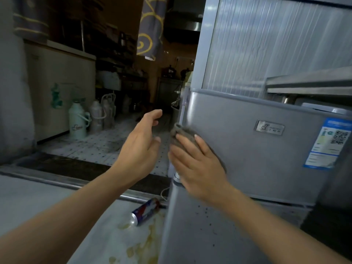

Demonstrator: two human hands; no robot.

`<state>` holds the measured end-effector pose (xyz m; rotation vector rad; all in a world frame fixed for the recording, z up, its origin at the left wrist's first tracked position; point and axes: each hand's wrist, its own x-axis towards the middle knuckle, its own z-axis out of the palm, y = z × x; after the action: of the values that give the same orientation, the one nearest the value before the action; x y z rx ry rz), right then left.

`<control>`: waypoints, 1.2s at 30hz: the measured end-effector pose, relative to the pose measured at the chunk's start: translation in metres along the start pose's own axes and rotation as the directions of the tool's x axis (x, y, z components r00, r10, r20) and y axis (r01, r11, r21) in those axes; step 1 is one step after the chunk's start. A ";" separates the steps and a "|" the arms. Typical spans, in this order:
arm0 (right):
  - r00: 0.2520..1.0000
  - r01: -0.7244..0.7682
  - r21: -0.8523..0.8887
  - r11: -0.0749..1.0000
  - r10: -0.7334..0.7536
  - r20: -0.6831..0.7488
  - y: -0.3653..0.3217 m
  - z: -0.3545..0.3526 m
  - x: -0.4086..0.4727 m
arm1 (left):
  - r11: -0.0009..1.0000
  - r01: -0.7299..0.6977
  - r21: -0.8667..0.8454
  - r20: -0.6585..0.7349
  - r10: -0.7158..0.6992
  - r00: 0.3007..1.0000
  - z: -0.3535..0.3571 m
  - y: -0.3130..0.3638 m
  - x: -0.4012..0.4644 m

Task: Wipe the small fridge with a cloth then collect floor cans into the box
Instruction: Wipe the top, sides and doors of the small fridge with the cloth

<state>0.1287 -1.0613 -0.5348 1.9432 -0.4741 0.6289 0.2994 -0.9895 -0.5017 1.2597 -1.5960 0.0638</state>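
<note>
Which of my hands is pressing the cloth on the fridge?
Your right hand: its flat fingers press the grey cloth against the fridge door. The left hand hangs free beside it.

Cloth (pixel 182 137) flat against fridge (pixel 257 149)

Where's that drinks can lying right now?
In the head view the can lies on its side on the floor at lower centre, beside the small fridge's left bottom corner, in a yellowish spill.

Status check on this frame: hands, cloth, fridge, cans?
Right hand flat, pressing grey cloth on small fridge door. Left hand open, off the fridge. One can lying on floor beside yellowish spill. Box not in view.
</note>
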 end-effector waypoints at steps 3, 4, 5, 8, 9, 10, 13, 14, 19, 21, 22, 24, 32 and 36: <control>0.986 0.086 0.006 0.996 -0.086 0.143 -0.026 0.002 -0.030 | 1.000 -0.004 0.013 0.021 0.003 1.000 0.005 0.002 -0.011; 0.979 0.111 0.007 0.994 -0.111 0.172 -0.027 0.001 -0.035 | 1.000 -0.002 0.024 0.025 0.001 1.000 0.007 0.004 -0.013; 0.971 0.144 -0.002 0.990 -0.141 0.192 -0.022 -0.002 -0.037 | 0.999 0.004 0.033 0.031 -0.005 1.000 0.009 0.005 -0.016; 0.980 0.151 -0.038 0.988 -0.145 0.137 0.011 -0.016 -0.036 | 0.999 0.039 0.018 0.047 -0.040 0.998 0.014 0.013 -0.014; 0.992 0.100 -0.048 0.994 -0.096 0.078 0.026 -0.022 -0.033 | 0.999 0.047 0.006 0.046 -0.047 0.998 0.015 0.016 -0.011; 0.999 0.039 -0.058 0.998 -0.039 0.014 0.042 -0.028 -0.028 | 0.999 0.052 -0.006 0.040 -0.052 0.998 0.017 0.019 -0.008; 0.985 -0.140 -0.067 0.988 0.132 -0.110 0.078 -0.037 -0.012 | 0.995 0.087 -0.042 0.006 -0.087 0.996 0.027 0.026 0.001; 0.971 -0.205 -0.040 0.978 0.199 -0.132 0.082 -0.036 -0.008 | 0.993 0.103 -0.054 -0.006 -0.104 0.995 0.032 0.028 0.002; 0.924 -0.366 0.052 0.929 0.369 -0.097 0.038 -0.010 -0.046 | 0.990 0.109 -0.092 -0.023 -0.112 0.993 0.059 0.032 -0.009; 0.964 -0.267 0.017 0.964 0.267 -0.009 0.011 0.000 -0.085 | 0.989 0.137 -0.064 -0.041 -0.139 0.989 0.065 0.033 -0.010; 0.976 -0.217 0.009 0.976 0.216 0.031 0.004 0.000 -0.102 | 0.988 0.152 -0.029 -0.049 -0.153 0.987 0.068 0.033 -0.009; 0.986 -0.138 -0.012 0.990 0.139 0.088 0.003 -0.002 -0.118 | 0.988 0.152 0.028 -0.061 -0.150 0.987 0.071 0.032 -0.007; 0.897 -0.428 -0.014 0.904 0.422 -0.130 0.080 -0.034 -0.040 | 0.986 0.154 0.060 -0.080 -0.150 0.986 0.073 0.027 -0.004; 0.865 -0.482 0.038 0.875 0.482 -0.138 0.079 -0.031 -0.048 | 0.986 0.146 0.075 -0.086 -0.140 0.986 0.073 0.023 -0.002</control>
<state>0.0388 -1.0640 -0.4974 1.7674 -0.8820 1.0812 0.2331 -1.0212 -0.5241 1.4145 -1.4419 0.0887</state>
